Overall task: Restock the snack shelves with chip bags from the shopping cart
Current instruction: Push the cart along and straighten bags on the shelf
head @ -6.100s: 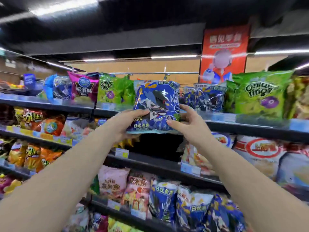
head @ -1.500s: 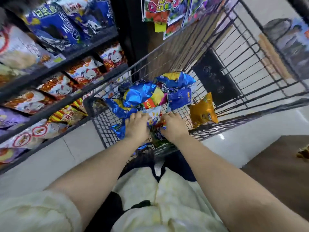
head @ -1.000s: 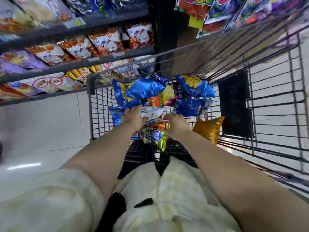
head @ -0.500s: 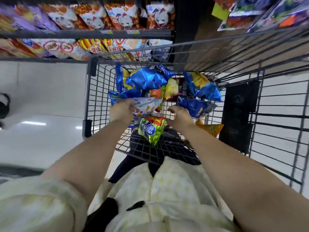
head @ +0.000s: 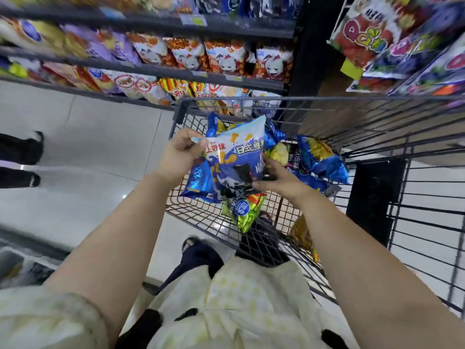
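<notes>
A blue and white chip bag [head: 236, 157] is lifted above the wire shopping cart [head: 314, 102]. My left hand [head: 180, 154] pinches its top left corner. My right hand [head: 275, 178] grips its lower right edge. Under it in the cart lie several more blue bags [head: 319, 159], a green and yellow bag [head: 247, 210] and an orange bag [head: 300, 233] low at the right. The snack shelves [head: 156, 69] run along the top of the view, filled with orange, purple and white bags.
A black shelf post [head: 302, 46] stands just beyond the cart's far rim. Hanging candy packs [head: 377, 28] fill the upper right. Another person's dark shoes [head: 22, 157] stand on the pale floor at the left edge. My own legs are against the cart's near side.
Both hands reached into the cart, took hold of the blue and white bag and raised it above the other bags. Earlier I was holding a similar bag at the top shelf.
</notes>
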### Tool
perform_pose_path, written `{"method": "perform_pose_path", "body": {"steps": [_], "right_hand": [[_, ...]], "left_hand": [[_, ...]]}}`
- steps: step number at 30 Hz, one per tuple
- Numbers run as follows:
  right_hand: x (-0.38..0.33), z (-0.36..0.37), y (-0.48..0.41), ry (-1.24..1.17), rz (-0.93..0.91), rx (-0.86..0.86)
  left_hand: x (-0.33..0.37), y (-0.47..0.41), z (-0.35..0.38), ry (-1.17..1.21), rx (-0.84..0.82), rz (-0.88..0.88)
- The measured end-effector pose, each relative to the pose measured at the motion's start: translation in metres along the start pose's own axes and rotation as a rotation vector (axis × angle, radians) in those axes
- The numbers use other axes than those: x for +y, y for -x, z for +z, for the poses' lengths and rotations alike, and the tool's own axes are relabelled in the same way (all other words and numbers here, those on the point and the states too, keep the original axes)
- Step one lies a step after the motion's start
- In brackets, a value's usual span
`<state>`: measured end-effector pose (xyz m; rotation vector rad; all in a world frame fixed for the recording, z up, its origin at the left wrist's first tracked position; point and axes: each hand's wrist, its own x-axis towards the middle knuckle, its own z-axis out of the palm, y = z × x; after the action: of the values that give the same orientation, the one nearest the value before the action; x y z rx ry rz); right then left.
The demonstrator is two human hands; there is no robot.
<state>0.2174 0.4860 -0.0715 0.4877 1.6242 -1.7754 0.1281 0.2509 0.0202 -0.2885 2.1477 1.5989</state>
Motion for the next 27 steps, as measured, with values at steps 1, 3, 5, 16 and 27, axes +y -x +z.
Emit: {"method": "perform_pose_path", "body": {"steps": [1, 3, 5, 16, 27], "right_hand": [[-0.007, 0.0, 0.002, 0.002, 0.0, -0.036], [-0.023, 0.007, 0.007, 0.002, -0.014, -0.084], [-0.037, 0.018, 0.011, 0.0, -0.02, -0.105], [-0.119, 0.165, 0.01, -0.069, -0.203, 0.053], [-0.177, 0.393, -0.012, 0.058, -0.385, -0.074]], "left_hand": [[0.006, -0.001, -0.005, 0.029, 0.006, -0.006], [0.015, -0.001, -0.017, 0.117, 0.012, -0.028], [0.021, 0.0, -0.026, 0.227, 0.019, -0.079], [-0.011, 0.079, -0.138, 0.462, -0.032, -0.106], [-0.048, 0.146, -0.342, 0.568, 0.226, 0.008]]}}
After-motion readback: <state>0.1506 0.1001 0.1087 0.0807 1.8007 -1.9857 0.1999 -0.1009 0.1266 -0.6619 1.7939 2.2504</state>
